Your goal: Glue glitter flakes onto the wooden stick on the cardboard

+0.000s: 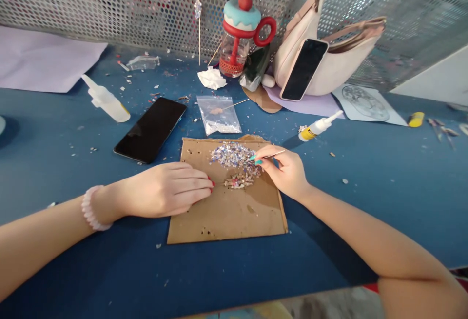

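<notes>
A square of brown cardboard lies on the blue table, bearing a pile of shiny bluish-white chips. Below the pile is a small clump of chips, pinkish and brown, at the end of a thin stick. My left hand rests on the cardboard's left side, fingertips closed on that stick; the grip itself is partly hidden. At the pile's right edge, my right hand pinches a slim pointed tool, its tip among the chips. Whether it is tweezers or a pick I cannot make out.
A black phone, glue bottles and a zip bag surround the cardboard. Behind stand a red-and-blue cup, a glittery stick, and a pale handbag with another phone against it.
</notes>
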Tool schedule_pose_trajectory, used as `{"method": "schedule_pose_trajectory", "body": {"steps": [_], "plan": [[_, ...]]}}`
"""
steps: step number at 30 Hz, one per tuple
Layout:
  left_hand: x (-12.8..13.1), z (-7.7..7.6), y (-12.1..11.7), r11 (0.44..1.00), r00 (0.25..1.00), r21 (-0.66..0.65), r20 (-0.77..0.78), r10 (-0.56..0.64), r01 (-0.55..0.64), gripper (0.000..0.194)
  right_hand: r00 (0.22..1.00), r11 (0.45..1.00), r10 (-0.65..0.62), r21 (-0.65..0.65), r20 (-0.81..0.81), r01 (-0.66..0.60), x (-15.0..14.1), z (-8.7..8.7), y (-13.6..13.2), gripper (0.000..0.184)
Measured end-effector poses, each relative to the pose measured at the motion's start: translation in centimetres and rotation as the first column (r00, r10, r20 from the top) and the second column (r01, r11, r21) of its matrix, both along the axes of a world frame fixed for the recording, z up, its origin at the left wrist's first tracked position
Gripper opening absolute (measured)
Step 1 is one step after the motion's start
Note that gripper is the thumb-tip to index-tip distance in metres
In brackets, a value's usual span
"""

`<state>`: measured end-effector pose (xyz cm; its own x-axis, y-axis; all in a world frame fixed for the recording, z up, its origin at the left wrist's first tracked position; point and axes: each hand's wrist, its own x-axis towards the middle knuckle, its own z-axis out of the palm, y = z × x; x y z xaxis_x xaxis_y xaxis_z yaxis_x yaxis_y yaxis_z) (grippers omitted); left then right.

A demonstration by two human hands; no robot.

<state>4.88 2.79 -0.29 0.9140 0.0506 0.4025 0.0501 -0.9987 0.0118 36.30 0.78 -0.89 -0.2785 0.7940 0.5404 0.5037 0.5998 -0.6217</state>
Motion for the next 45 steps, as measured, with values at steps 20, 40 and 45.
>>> {"method": "schedule_pose_trajectory", "body": {"steps": [20, 40, 45], "plan": [[0.1, 0.2, 0.1, 0.998, 0.996, -0.063, -0.087, -0.013, 0.007, 0.034, 0.998, 0.997, -0.026, -0.065, 0.05, 0.029, -0.9, -0.1, 0.1, 0.011], [0.1, 0.2, 0.2, 0.995, 0.994, -0.098, -0.112, -0.01, -0.001, 0.035, 0.995, 0.993, 0.022, 0.113, 0.095, -0.033, -1.9, 0.8, 0.1, 0.014], [0.1, 0.2, 0.2, 0.996, 0.994, -0.092, -0.108, -0.012, 0.002, 0.035, 0.989, 0.989, 0.056, 0.125, 0.133, -0.073, -2.6, 0.6, 0.1, 0.012]]}}
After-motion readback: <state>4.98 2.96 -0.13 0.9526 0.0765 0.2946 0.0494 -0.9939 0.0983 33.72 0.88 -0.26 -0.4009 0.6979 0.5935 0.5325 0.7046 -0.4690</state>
